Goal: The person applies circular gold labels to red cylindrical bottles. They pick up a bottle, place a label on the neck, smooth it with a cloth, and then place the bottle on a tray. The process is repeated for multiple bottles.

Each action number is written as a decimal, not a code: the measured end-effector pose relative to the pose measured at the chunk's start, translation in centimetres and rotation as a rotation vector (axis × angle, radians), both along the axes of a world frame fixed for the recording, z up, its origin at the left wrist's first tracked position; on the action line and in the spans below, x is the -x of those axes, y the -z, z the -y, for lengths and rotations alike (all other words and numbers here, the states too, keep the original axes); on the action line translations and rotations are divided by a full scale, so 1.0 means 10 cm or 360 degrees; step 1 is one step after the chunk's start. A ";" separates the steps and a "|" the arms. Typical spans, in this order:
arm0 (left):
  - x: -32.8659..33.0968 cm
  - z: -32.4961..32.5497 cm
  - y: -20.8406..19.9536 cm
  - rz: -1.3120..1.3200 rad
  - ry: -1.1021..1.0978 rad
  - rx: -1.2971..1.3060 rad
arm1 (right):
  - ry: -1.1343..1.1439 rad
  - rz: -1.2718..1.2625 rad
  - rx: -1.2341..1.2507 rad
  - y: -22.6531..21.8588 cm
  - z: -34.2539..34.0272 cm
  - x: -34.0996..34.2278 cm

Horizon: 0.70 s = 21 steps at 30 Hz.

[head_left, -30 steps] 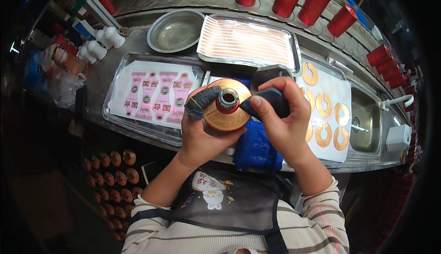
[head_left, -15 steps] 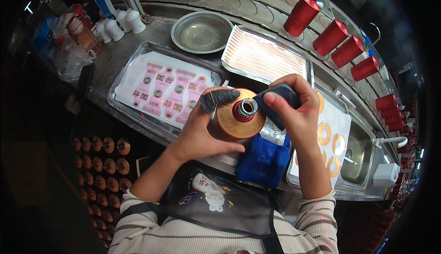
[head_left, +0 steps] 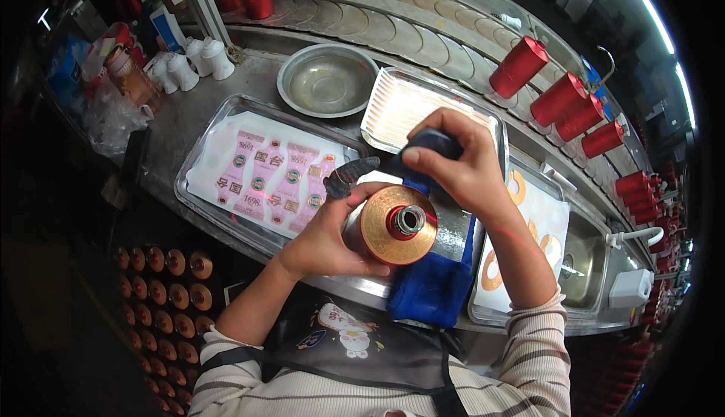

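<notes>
Behind the metal workbench (head_left: 170,121) curves a crescent-plate conveyor (head_left: 321,13). A steel sink (head_left: 593,255) is set into the workbench's right end, a metal post (head_left: 209,2) rises at its far left, and bright tube lights (head_left: 648,6) shine beyond its far right.

Bottle (head_left: 379,223) right of labels (head_left: 293,179), seemingly above counter (head_left: 190,109)
</notes>
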<state>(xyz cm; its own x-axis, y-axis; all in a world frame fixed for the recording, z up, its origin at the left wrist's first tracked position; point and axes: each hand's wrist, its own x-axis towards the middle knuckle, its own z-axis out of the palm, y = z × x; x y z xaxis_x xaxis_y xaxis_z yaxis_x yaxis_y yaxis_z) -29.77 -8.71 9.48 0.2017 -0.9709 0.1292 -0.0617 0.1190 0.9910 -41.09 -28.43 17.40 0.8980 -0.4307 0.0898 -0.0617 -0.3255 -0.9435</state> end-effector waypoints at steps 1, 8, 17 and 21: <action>0.00 -0.01 0.03 0.0026 -0.0006 0.0002 | -0.0099 0.0029 -0.0172 -0.04 -0.07 0.07; 0.02 -0.05 0.13 0.0285 -0.0059 0.0147 | 0.0233 0.0193 0.0099 0.13 -0.13 0.26; 0.14 -0.04 0.17 0.0461 -0.0294 0.0278 | 0.0468 0.0262 0.0340 0.19 -0.20 0.43; 0.27 -0.02 0.28 0.0589 -0.0528 0.0554 | 0.0301 0.0485 0.0610 0.22 -0.28 0.54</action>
<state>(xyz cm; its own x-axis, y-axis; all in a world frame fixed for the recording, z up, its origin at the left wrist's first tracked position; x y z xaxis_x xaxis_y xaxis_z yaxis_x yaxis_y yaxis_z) -32.47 -8.55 6.63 0.3675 -0.7521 0.5471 -0.4838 0.3478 0.8031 -46.45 -25.62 15.20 0.7164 -0.4677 0.5178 0.1058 -0.6607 -0.7432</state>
